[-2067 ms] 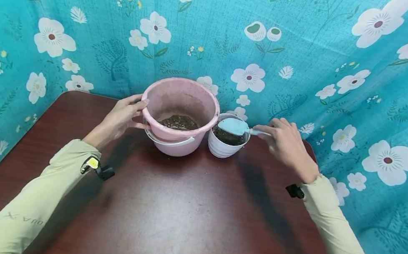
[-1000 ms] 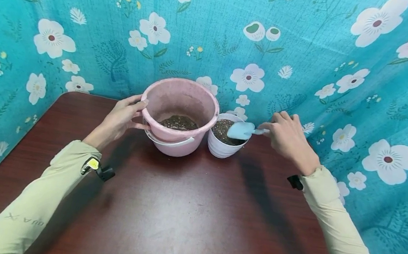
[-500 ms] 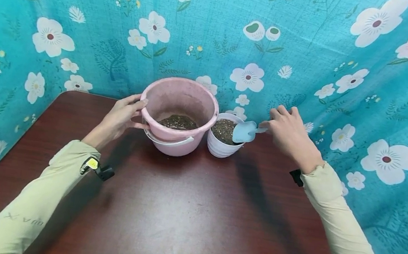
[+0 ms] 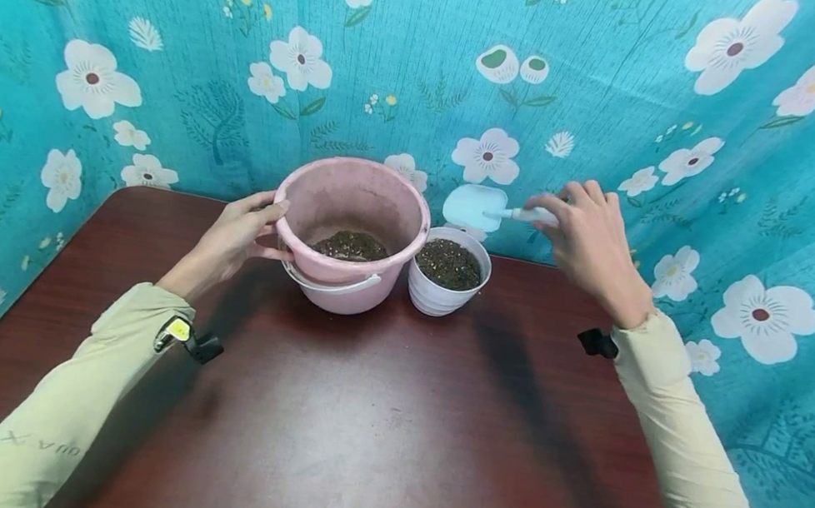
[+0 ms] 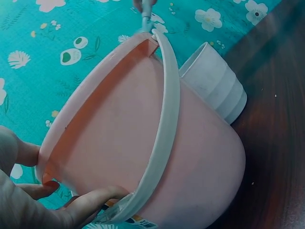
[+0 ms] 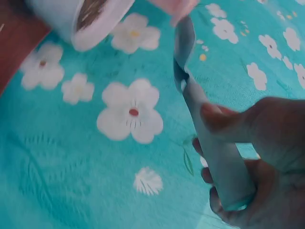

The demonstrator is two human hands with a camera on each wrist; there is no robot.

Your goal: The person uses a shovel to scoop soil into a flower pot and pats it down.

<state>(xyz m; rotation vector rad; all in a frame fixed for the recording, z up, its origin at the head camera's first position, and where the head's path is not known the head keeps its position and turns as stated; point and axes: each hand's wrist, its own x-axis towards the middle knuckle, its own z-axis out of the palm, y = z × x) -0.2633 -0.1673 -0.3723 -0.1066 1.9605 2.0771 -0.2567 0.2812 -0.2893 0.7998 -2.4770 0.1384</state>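
Note:
My left hand grips the left rim of a pink bucket, its thumb and fingers on either side of the rim in the left wrist view. Dark soil lies in the bottom of the bucket. Close against its right side stands a white ribbed pot, filled with soil well up its wall. My right hand holds a light blue trowel by the handle, raised above and behind the pot. In the right wrist view the fingers wrap round the trowel's handle.
The bucket's white handle hangs down its front side. All stands at the back of a dark red wooden table. Just behind hangs a turquoise flowered curtain, which also runs along the right side.
The trowel came down to the soil in the white pot, its blade tilting, then rose above and behind the pot. The left hand stays on the bucket's rim.

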